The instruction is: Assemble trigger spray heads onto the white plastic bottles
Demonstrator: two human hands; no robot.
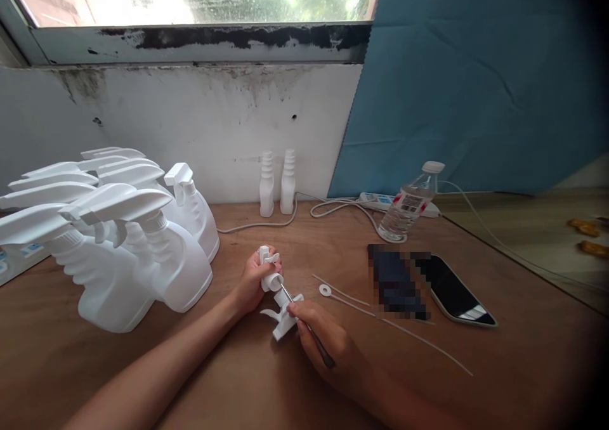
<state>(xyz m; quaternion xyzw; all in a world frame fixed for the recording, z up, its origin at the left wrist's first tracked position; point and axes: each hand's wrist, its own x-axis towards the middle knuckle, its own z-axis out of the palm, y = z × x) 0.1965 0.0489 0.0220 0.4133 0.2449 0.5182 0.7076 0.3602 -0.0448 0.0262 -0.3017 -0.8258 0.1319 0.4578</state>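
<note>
My left hand is closed around a white spray trigger head, held just above the wooden table. My right hand grips a thin dark-handled metal tool whose tip reaches the collar of that head. A second white trigger head lies on the table under the tool, touching my right fingers. A small white washer ring and thin white dip tubes lie just to the right.
Several assembled white spray bottles crowd the left of the table. Two capless white bottles stand at the wall. A water bottle, a power strip with cables, a phone and a blurred dark object sit at right.
</note>
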